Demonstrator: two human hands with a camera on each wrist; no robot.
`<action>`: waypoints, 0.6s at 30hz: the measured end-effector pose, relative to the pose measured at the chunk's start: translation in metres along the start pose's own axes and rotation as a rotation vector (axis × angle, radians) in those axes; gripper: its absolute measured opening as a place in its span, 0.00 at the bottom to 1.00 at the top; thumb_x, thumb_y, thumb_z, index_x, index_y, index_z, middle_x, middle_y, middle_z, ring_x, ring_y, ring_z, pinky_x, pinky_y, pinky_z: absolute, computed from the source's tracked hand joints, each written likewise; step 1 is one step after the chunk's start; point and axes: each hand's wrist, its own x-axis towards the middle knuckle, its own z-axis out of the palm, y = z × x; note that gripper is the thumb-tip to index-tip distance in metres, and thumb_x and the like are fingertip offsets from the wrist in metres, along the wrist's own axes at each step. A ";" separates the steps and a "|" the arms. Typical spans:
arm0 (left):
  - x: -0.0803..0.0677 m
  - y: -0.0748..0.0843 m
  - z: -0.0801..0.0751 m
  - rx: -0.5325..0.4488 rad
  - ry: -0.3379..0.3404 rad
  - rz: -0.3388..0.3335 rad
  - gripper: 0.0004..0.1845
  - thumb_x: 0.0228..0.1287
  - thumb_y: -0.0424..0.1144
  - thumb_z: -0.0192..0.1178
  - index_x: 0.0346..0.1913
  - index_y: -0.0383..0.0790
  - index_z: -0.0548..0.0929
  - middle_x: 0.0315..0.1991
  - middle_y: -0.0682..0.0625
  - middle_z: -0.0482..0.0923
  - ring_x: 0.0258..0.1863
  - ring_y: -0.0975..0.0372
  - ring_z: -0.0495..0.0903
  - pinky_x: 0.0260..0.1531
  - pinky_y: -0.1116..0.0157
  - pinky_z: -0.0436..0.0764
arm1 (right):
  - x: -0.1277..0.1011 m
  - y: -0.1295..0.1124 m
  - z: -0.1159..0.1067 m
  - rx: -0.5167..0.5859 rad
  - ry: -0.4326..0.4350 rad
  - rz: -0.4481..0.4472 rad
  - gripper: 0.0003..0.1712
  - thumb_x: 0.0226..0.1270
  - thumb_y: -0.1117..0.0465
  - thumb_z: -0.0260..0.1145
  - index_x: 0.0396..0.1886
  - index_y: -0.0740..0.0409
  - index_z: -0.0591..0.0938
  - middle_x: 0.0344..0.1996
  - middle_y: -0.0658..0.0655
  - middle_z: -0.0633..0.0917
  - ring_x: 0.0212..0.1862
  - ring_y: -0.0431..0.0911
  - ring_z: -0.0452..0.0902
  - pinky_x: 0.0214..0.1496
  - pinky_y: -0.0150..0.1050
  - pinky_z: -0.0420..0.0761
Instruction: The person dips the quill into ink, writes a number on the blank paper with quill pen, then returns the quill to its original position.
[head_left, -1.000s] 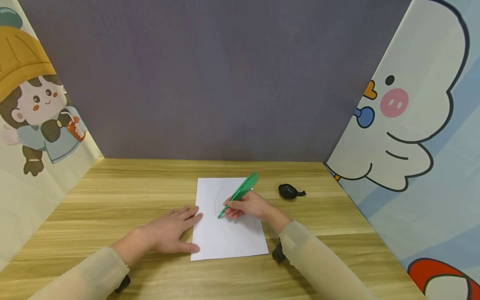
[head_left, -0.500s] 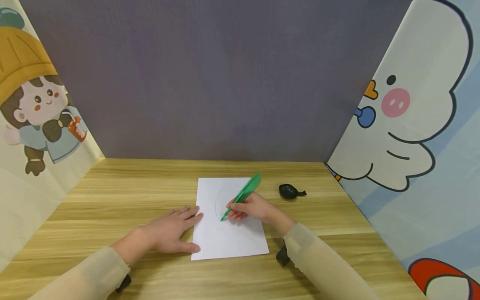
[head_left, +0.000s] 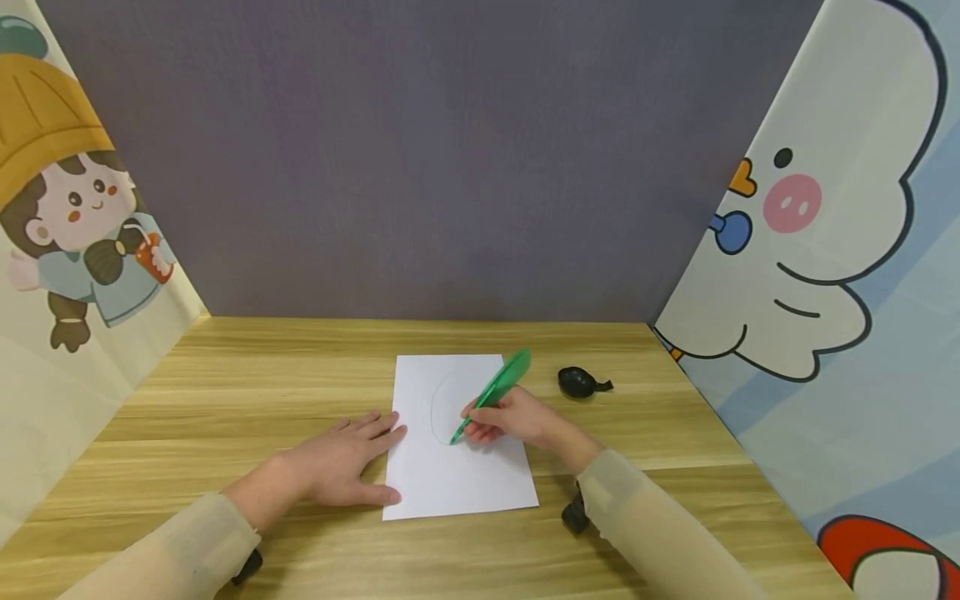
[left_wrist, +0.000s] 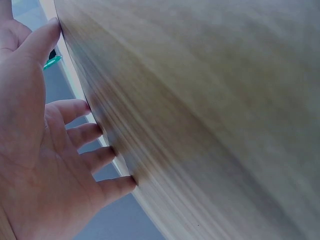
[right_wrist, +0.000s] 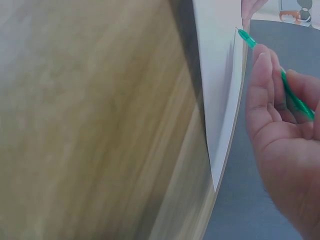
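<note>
Wooden desk (head_left: pixel 225 400) with cartoon panels round it, and the left hand (head_left: pixel 330 471) is lying flat, fingers spread, pinning the paper (head_left: pixel 457 467); the right hand (head_left: pixel 510 417) is pinching a green pen (head_left: pixel 491 393) whose tip is creeping rightward mid-sheet, so the faint curve (head_left: pixel 435 400) is growing into an oval

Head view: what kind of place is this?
Probably a small drawing booth: a wooden desk walled by cartoon-printed panels, where the right hand draws with a green pen on white paper.
</note>
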 end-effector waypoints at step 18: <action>-0.001 0.001 -0.001 -0.010 -0.007 0.004 0.57 0.71 0.78 0.60 0.88 0.41 0.62 0.90 0.39 0.53 0.88 0.37 0.53 0.82 0.29 0.58 | -0.007 0.002 -0.007 0.003 0.009 0.007 0.18 0.86 0.64 0.62 0.61 0.74 0.86 0.45 0.66 0.94 0.42 0.45 0.92 0.50 0.42 0.94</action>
